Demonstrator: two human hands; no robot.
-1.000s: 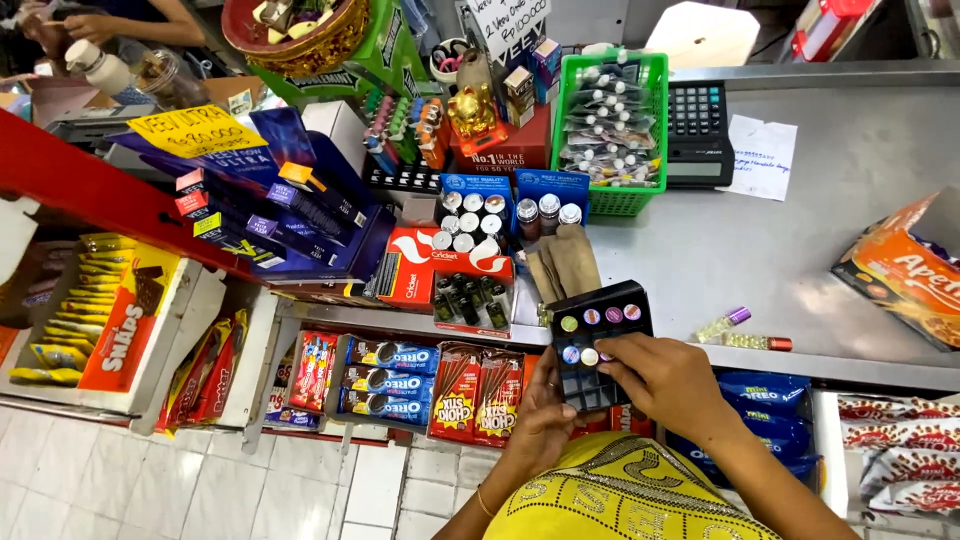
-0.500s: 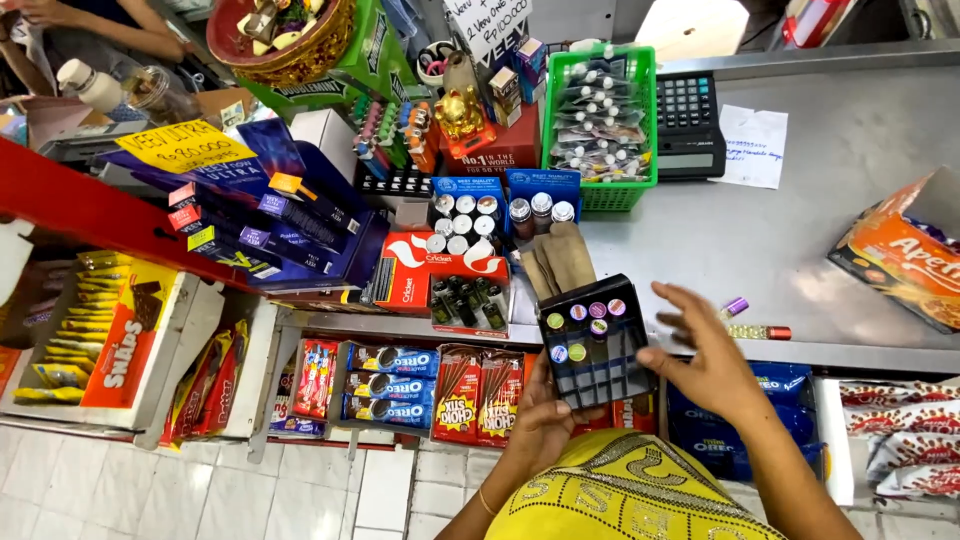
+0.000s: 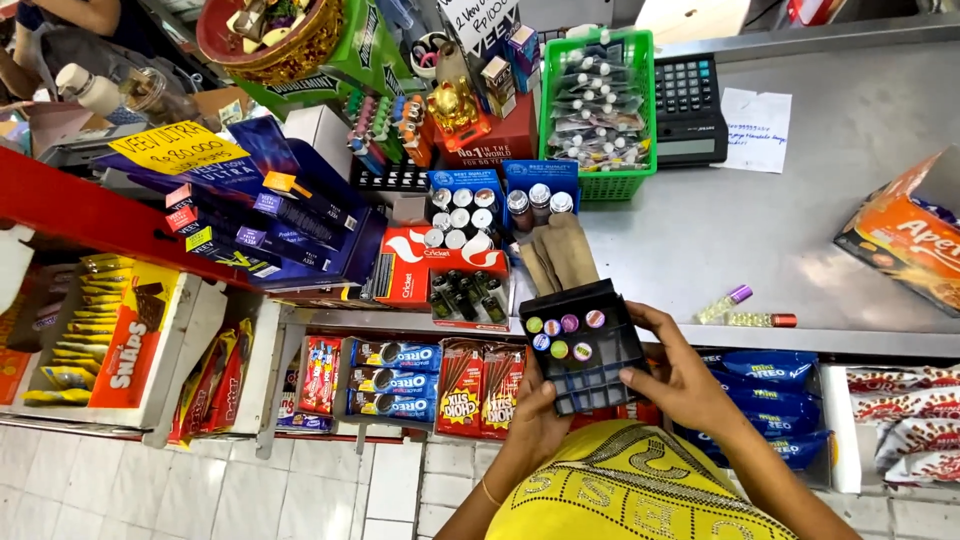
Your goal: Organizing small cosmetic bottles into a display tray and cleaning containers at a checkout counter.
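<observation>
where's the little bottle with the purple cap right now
The bottle with the purple cap lies on the steel counter, just right of the right hand, beside a red-capped bottle.

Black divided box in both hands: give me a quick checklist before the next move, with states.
1. Left hand supports the black divided box from below: ok.
2. Right hand grips its right side: ok.
3. Box level: not ok, it tilts.
4. Small round-capped items seated in the upper compartments: ok.
5. Lower compartments empty: ok.
6. Two loose vials on the steel counter, clear of the edge: cannot tell.
</observation>
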